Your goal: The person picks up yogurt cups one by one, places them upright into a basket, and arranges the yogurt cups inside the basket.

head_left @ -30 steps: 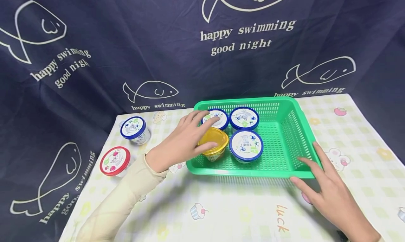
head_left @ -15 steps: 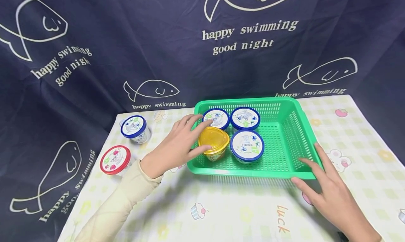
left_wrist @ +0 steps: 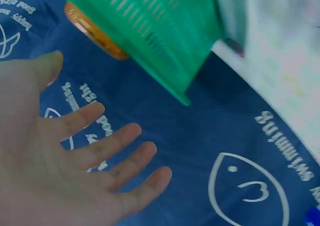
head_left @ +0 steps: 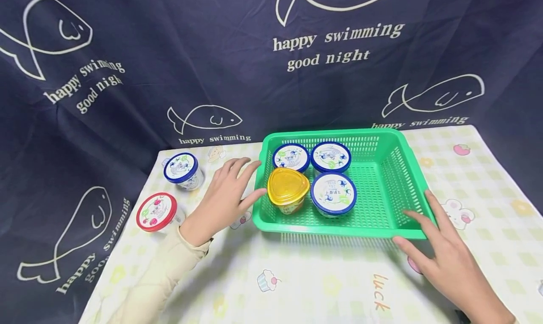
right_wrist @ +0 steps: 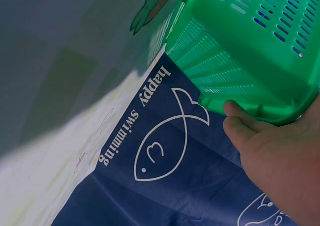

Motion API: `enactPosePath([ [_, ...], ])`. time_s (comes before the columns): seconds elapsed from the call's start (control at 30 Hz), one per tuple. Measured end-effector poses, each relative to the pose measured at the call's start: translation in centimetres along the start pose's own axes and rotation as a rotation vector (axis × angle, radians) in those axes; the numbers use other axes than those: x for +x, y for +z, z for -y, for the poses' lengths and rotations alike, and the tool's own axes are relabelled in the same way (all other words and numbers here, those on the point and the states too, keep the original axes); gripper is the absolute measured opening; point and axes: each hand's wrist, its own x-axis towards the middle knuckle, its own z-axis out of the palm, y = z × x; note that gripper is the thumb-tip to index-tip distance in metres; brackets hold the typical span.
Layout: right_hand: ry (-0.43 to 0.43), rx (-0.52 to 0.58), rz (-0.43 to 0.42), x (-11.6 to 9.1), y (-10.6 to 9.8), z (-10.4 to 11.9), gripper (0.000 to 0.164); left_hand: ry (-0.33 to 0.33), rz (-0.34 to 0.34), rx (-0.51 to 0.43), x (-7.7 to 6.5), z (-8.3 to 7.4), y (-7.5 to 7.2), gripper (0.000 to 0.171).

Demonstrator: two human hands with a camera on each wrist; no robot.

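In the head view my left hand (head_left: 220, 201) is spread just left of the green plastic basket (head_left: 373, 233), fingers apart and holding nothing. The left wrist view shows the same palm (left_wrist: 65, 171) below the basket's rim. Closest to its thumb, inside the basket, stands a tub with a yellow, rounded-triangle lid (head_left: 289, 186). Beside and behind that tub sit three round tubs with blue-rimmed lids: a front one (head_left: 333, 193), a back left one (head_left: 292, 157) and a back right one (head_left: 331, 156). My right hand (head_left: 449, 258) grips the basket's front right corner, fingers over the rim.
Outside the basket, on the left of the checked tablecloth (head_left: 314, 286), stand a blue-lidded tub (head_left: 181, 168) and a red-lidded tub (head_left: 158, 213). A dark blue curtain (head_left: 254, 69) with fish prints hangs behind the table.
My left hand has let go of the yellow-lidded tub and drawn back left, out over the basket's left rim. The tub stays in the basket. My right hand keeps its place.
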Motion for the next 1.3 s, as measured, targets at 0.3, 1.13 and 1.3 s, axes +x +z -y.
enactPosePath([
  [0.3,0.006,0.001,0.004,0.0,0.0,0.2,0.062,-0.106,-0.048,0.005,-2.5,1.5,0.7,0.058],
  [1.13,0.019,-0.010,0.014,0.2,0.0,0.1,0.064,-0.248,-0.094,0.087,-7.5,5.2,0.8,0.055],
  [1.3,0.018,-0.001,0.016,0.2,0.0,0.2,0.063,-0.308,-0.119,0.076,-8.3,5.9,0.5,0.054],
])
